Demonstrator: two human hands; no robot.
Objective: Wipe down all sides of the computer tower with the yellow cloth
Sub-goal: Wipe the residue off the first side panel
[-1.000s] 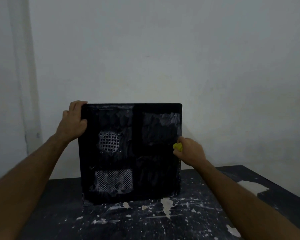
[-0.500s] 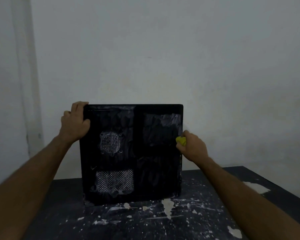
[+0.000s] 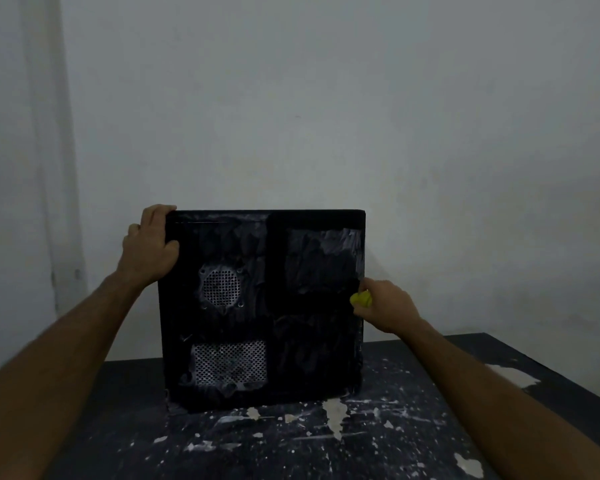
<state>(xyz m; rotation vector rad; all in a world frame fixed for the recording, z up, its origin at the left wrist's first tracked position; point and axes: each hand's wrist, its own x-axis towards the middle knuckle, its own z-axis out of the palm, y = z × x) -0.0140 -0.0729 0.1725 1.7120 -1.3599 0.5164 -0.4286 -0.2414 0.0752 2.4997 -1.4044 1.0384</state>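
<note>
From the head camera, a black computer tower (image 3: pixel 262 306) stands upright on a dark table (image 3: pixel 291 445), near the table's far edge. Its big side panel faces the camera. The panel has a round mesh vent (image 3: pixel 221 287) and, lower down, a wide mesh vent (image 3: pixel 230 362). Pale smears cover much of the panel.

The left hand (image 3: pixel 149 244) grips the tower's top left corner, fingers curled over the top and thumb on the panel. The right hand (image 3: pixel 385 308) is at the tower's right edge, about halfway up, holding a bunched yellow cloth (image 3: pixel 361 299) against it. Only a small bit of cloth peeks out.

The table is splashed with white paint marks. A plain pale wall (image 3: pixel 326 98) stands behind
</note>
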